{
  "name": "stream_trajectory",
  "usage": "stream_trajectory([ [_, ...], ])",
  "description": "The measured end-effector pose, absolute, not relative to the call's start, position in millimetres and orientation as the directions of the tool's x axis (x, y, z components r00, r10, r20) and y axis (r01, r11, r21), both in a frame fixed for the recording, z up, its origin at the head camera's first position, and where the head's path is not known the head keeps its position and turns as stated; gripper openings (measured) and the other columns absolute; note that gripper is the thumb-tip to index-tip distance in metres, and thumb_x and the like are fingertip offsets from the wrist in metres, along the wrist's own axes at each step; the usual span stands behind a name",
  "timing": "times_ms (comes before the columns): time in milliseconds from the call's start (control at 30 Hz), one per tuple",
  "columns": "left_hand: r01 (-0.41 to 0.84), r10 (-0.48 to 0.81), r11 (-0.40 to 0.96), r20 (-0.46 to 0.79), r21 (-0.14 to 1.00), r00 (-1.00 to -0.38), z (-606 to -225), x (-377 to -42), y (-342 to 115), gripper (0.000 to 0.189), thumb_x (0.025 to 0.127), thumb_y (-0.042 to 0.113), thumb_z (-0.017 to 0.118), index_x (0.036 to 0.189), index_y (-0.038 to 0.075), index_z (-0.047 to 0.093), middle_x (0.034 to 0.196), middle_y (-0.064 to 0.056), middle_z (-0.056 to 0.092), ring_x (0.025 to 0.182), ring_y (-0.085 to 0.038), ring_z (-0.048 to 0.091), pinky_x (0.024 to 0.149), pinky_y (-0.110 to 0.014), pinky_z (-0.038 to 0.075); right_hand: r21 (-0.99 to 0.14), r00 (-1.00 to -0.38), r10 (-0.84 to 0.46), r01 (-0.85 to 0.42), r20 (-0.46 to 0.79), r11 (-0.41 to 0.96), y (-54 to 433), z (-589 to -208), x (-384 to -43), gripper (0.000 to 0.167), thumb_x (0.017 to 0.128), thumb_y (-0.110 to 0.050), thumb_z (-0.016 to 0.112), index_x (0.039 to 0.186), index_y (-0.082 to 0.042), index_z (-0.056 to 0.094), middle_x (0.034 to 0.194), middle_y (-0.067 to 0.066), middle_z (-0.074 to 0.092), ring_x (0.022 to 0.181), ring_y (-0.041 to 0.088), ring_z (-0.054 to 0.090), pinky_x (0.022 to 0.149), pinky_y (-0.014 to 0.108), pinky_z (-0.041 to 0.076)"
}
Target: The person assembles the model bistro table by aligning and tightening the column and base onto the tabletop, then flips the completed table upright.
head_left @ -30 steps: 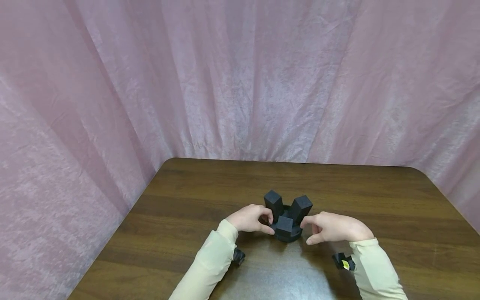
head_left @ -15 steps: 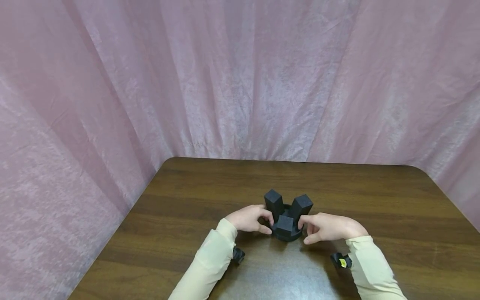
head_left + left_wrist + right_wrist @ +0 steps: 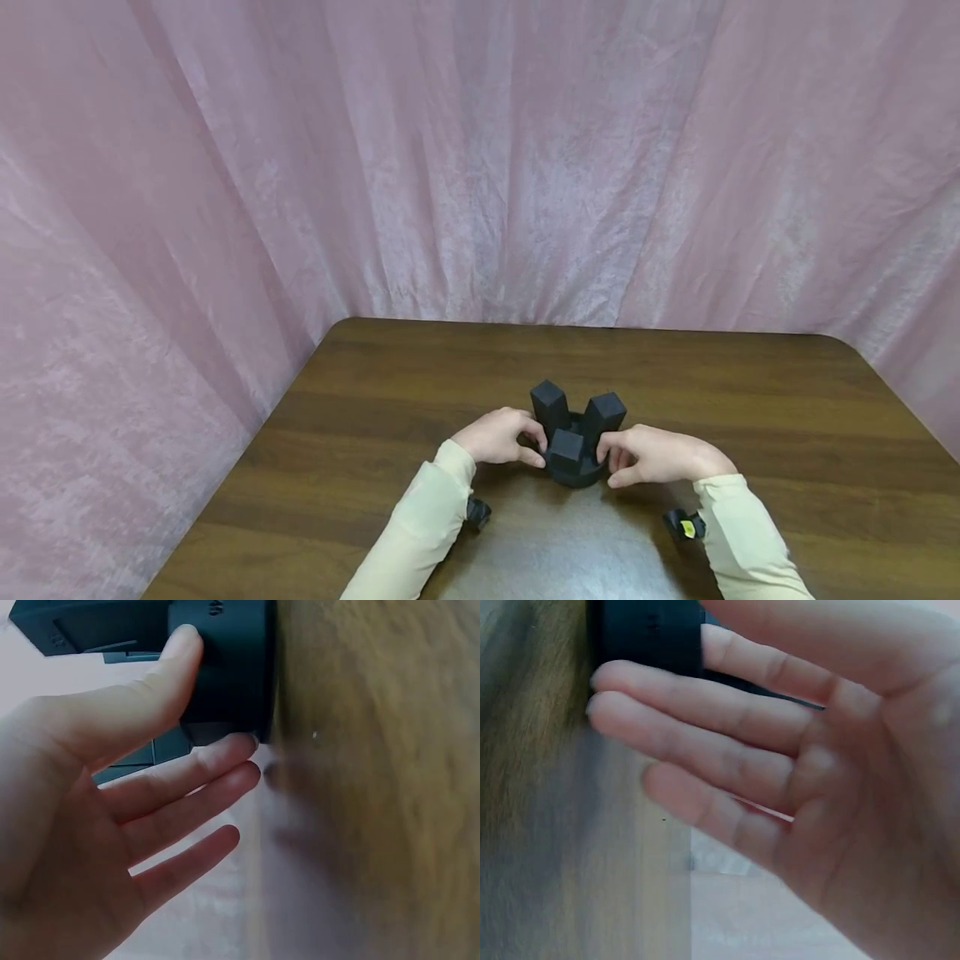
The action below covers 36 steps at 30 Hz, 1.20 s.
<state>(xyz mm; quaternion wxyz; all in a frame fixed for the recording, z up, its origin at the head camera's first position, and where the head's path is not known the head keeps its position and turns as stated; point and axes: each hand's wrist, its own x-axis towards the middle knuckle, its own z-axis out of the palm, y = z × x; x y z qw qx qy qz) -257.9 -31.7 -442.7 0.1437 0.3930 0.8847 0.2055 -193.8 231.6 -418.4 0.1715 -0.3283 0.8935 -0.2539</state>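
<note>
On the table sits a black round base with three square posts point(image 3: 577, 477); two posts lean outward at the back and a third faces the front. My left hand point(image 3: 504, 437) grips its left side. In the left wrist view the thumb presses the side wall of the base point(image 3: 229, 682), and fingertips touch its lower edge. From the right, my right hand point(image 3: 660, 454) holds the base, index finger by the right post and thumb low at the rim. Fingers point(image 3: 705, 712) of that hand lie along the wall in the right wrist view; the thumb tip is out of frame.
The brown wooden table point(image 3: 420, 358) extends around the black piece, with rounded far corners. Pink curtains point(image 3: 480, 167) hang behind it and on the left. A small black wrist device point(image 3: 684, 525) sits by the right sleeve, and another point(image 3: 477, 512) by the left.
My right hand has moved slightly left, up against the base. The black piece has turned a little, its front post shifting left. My left hand stays almost in place.
</note>
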Motion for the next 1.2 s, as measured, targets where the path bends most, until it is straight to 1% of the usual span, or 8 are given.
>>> stream_trajectory([
  [167, 0.659, 0.760, 0.580, -0.026, 0.479, -0.649, -440.7, -261.3, -35.5, 0.013, 0.089, 0.029, 0.069, 0.099, 0.021, 0.070, 0.099, 0.007, 0.068, 0.084, -0.004, 0.057, 0.076, -0.019, 0.046, -0.527, -0.746, -0.666, -0.555, -0.028, 0.644, 232.9, -417.4, -195.5, 0.026, 0.084, -0.018, 0.074, 0.103, -0.009, 0.059, 0.081, -0.007, 0.066, 0.074, -0.002, 0.059, 0.067, 0.023, 0.050],
  [300, 0.650, 0.759, 0.558, -0.001, 0.516, -0.651, -439.6, -265.0, -37.7, 0.019, 0.094, 0.029, 0.063, 0.107, 0.017, 0.068, 0.106, 0.003, 0.071, 0.093, -0.006, 0.062, 0.083, -0.022, 0.049, -0.490, -0.787, -0.615, -0.556, 0.050, 0.672, 233.2, -416.0, -196.5, 0.033, 0.081, -0.019, 0.078, 0.105, -0.008, 0.057, 0.080, -0.009, 0.062, 0.073, -0.003, 0.056, 0.067, 0.022, 0.050],
  [433, 0.599, 0.752, 0.561, -0.051, 0.572, -0.657, -440.1, -265.3, -38.3, 0.029, 0.091, 0.032, 0.067, 0.114, 0.016, 0.061, 0.113, -0.002, 0.068, 0.108, -0.013, 0.064, 0.093, -0.027, 0.050, -0.442, -0.812, -0.573, -0.557, 0.113, 0.703, 232.5, -416.1, -197.5, 0.034, 0.081, -0.017, 0.078, 0.106, -0.008, 0.057, 0.077, -0.012, 0.058, 0.070, -0.004, 0.052, 0.065, 0.021, 0.047],
  [533, 0.588, 0.747, 0.565, -0.055, 0.579, -0.663, -441.2, -264.7, -37.0, 0.039, 0.086, 0.033, 0.073, 0.117, 0.016, 0.056, 0.111, -0.003, 0.067, 0.109, -0.017, 0.064, 0.093, -0.029, 0.050, -0.428, -0.819, -0.555, -0.557, 0.143, 0.712, 231.7, -416.9, -197.7, 0.033, 0.081, -0.015, 0.078, 0.107, -0.008, 0.057, 0.075, -0.013, 0.057, 0.068, -0.006, 0.050, 0.063, 0.020, 0.045],
  [700, 0.635, 0.732, 0.555, 0.046, 0.537, -0.679, -443.8, -265.1, -33.3, 0.041, 0.084, 0.033, 0.075, 0.115, 0.015, 0.056, 0.099, -0.001, 0.069, 0.092, -0.013, 0.065, 0.081, -0.024, 0.050, -0.421, -0.824, -0.533, -0.559, 0.191, 0.714, 229.9, -417.6, -197.9, 0.033, 0.081, -0.013, 0.078, 0.106, -0.008, 0.056, 0.071, -0.014, 0.055, 0.062, -0.007, 0.047, 0.060, 0.019, 0.044],
  [867, 0.666, 0.696, 0.558, 0.156, 0.495, -0.700, -442.1, -265.5, -33.6, 0.041, 0.083, 0.034, 0.075, 0.117, 0.019, 0.059, 0.089, 0.004, 0.068, 0.075, -0.005, 0.060, 0.074, -0.020, 0.048, -0.413, -0.829, -0.516, -0.557, 0.218, 0.721, 229.0, -415.2, -197.9, 0.034, 0.080, -0.015, 0.079, 0.104, -0.008, 0.056, 0.070, -0.014, 0.055, 0.061, -0.006, 0.046, 0.059, 0.018, 0.044],
  [1067, 0.695, 0.636, 0.547, 0.308, 0.467, -0.708, -437.2, -264.7, -34.4, 0.044, 0.079, 0.037, 0.078, 0.118, 0.020, 0.065, 0.092, 0.008, 0.062, 0.083, -0.008, 0.061, 0.073, -0.021, 0.047, -0.375, -0.850, -0.451, -0.526, 0.273, 0.764, 228.9, -411.4, -195.8, 0.033, 0.079, -0.023, 0.080, 0.103, -0.017, 0.057, 0.071, -0.015, 0.053, 0.062, -0.003, 0.046, 0.058, 0.018, 0.040],
  [1200, 0.684, 0.617, 0.510, 0.333, 0.522, -0.713, -432.6, -262.5, -35.8, 0.045, 0.078, 0.033, 0.080, 0.118, 0.017, 0.067, 0.103, 0.006, 0.061, 0.088, -0.010, 0.061, 0.071, -0.021, 0.046, -0.299, -0.824, -0.423, -0.541, 0.377, 0.786, 230.1, -410.0, -194.6, 0.035, 0.075, -0.030, 0.083, 0.100, -0.023, 0.060, 0.084, -0.014, 0.055, 0.071, -0.001, 0.053, 0.060, 0.020, 0.042],
])
